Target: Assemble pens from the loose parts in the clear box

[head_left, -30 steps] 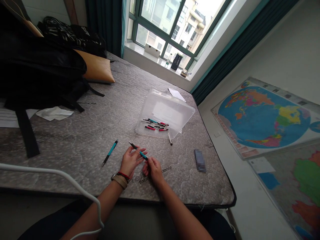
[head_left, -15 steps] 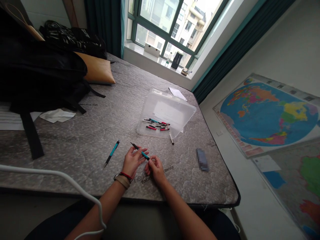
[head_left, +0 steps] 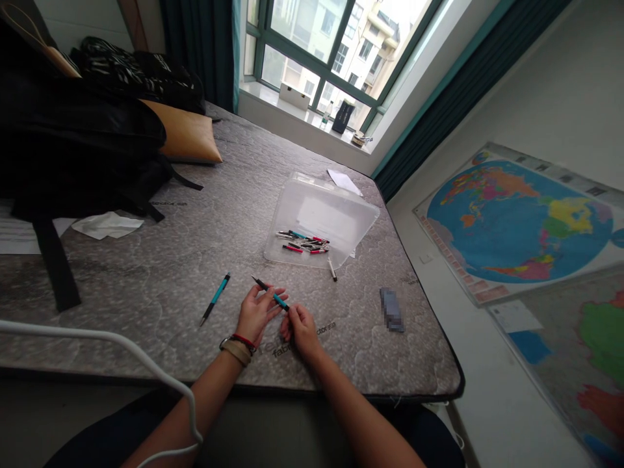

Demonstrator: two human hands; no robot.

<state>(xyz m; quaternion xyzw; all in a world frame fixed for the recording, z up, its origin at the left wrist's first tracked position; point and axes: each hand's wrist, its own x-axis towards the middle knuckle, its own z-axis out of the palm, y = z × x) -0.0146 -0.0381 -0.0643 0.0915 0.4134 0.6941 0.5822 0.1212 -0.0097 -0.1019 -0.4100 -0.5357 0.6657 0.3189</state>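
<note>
A teal and black pen is held between both hands above the mattress, its tip pointing up and left. My left hand is closed around the pen's barrel near the grip, some fingers stretched behind it. My right hand pinches its rear end, the fingers curled. A second teal and black pen lies on the mattress left of my left hand. Beyond my hands, a clear plastic case holds several pen parts in black, red, teal and silver. A white piece with a dark end lies at the case's near edge.
The quilted grey mattress carries a pixelated dark object at right and papers behind the case. A black backpack and a tan cushion sit at left. A white cable crosses the lower left.
The whole view has shifted slightly, so everything appears a little further left. Both hands keep their hold on the pen, with the right fingers moved very slightly at its rear end.
</note>
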